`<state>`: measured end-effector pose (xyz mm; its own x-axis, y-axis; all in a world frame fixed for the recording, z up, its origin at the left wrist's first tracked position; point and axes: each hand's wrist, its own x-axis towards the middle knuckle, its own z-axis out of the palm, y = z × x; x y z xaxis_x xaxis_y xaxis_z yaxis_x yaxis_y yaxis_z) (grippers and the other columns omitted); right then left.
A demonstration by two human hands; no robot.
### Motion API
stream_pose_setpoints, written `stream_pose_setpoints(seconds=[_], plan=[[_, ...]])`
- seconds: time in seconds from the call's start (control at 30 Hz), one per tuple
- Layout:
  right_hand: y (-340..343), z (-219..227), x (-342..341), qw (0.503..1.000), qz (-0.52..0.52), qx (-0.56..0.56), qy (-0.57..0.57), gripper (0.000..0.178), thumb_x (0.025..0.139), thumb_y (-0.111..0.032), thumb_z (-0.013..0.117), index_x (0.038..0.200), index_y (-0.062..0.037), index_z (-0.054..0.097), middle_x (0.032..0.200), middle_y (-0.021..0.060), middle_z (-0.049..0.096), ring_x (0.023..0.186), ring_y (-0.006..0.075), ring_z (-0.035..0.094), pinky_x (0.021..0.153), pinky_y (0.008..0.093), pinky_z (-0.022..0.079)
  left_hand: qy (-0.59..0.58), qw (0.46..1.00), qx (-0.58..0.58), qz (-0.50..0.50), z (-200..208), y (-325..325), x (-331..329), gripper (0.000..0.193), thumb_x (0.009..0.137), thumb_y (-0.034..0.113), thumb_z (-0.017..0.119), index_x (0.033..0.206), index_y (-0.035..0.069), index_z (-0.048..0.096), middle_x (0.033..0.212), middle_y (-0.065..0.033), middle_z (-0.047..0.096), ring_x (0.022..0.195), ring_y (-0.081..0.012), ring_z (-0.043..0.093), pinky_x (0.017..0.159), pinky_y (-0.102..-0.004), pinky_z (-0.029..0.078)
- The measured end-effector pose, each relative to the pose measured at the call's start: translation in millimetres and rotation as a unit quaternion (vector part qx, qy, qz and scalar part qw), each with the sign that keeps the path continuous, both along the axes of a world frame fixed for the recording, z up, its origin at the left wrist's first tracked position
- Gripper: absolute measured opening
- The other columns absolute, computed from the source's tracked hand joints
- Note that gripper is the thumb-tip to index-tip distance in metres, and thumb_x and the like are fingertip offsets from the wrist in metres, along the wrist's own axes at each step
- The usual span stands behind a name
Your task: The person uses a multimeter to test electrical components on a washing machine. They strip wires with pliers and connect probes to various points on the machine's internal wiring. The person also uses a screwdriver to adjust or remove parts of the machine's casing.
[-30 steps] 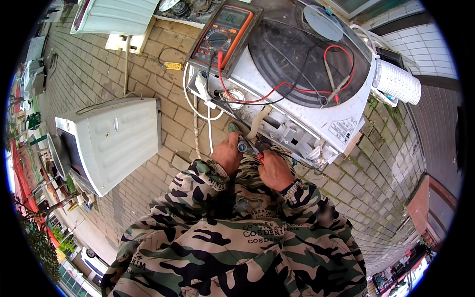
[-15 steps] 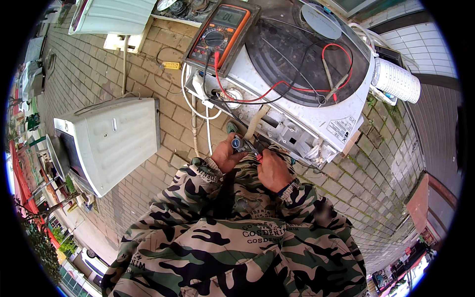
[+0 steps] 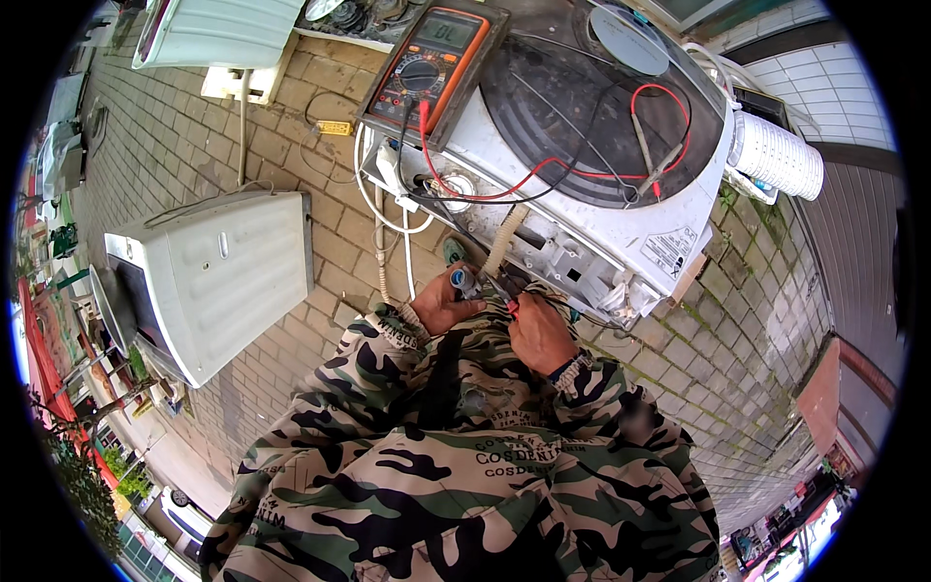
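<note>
My left hand (image 3: 444, 307) is closed on a small grey valve-like part (image 3: 465, 280) with a round blue centre. In my right hand (image 3: 541, 336) are pliers (image 3: 511, 303) with red handles, their dark jaws reaching toward the grey part. Whether the jaws touch it I cannot tell. Just beyond my hands, a beige corrugated hose (image 3: 504, 239) runs up into the open side of a white washing machine (image 3: 621, 218). On the machine's dark top lies an orange and black multimeter (image 3: 433, 70), with red and black test leads (image 3: 514, 188) draped across.
A second white appliance cabinet (image 3: 218, 272) lies on the brick paving (image 3: 339, 213) to the left. A yellow tag on a wire (image 3: 335, 128) rests on the bricks. White hose loops (image 3: 373, 189) hang at the machine's left corner; a white ribbed duct (image 3: 776, 160) stands right.
My right hand has shifted slightly down and right with the pliers. The grey part in my left hand has tilted slightly to the left.
</note>
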<state>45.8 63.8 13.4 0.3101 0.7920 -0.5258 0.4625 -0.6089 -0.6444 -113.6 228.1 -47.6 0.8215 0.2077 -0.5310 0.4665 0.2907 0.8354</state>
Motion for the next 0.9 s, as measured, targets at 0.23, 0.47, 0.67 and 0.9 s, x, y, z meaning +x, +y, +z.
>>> stream_pose_setpoints(seconds=[0.23,0.47,0.67,0.9], plan=[[5,2,3,0.999,0.027,-0.001,-0.018,0.025,0.087,-0.008,0.060,0.104,0.0102,0.055,0.097,0.0313,0.062,0.086,0.0472,0.065,0.077,0.0524,0.055,-0.006,0.998,0.042,-0.041,-1,7,0,0.046,0.090,0.018,0.078,0.122,0.002,0.048,0.096,-0.0060,0.056,0.090,-0.0164,0.052,0.082,-0.0340,0.045],[12,8,3,0.999,0.039,-0.025,-0.005,0.023,0.088,-0.007,0.059,0.102,0.0097,0.055,0.098,0.0308,0.062,0.089,0.0471,0.064,0.080,0.0524,0.054,-0.025,0.999,0.001,-0.026,8,9,5,0.033,0.093,0.016,0.076,0.112,0.005,0.052,0.088,-0.0004,0.056,0.080,-0.0112,0.050,0.071,-0.0299,0.043],[9,0,4,0.999,0.031,-0.040,0.018,0.023,0.089,-0.008,0.059,0.105,0.0068,0.052,0.102,0.0304,0.061,0.091,0.0483,0.063,0.080,0.0542,0.053,0.002,0.947,-0.318,-0.046,-4,31,-2,0.023,0.095,0.019,0.074,0.107,0.004,0.061,0.077,0.0039,0.053,0.064,-0.0062,0.044,0.054,-0.0240,0.031],[6,-7,7,1.000,0.023,0.016,0.005,0.024,0.089,-0.004,0.058,0.109,0.0051,0.051,0.107,0.0286,0.060,0.096,0.0483,0.061,0.082,0.0537,0.052,-0.032,0.859,-0.511,-0.005,-4,34,7,0.023,0.096,0.013,0.069,0.113,-0.001,0.061,0.081,-0.0022,0.048,0.065,-0.0060,0.037,0.051,-0.0213,0.027]])
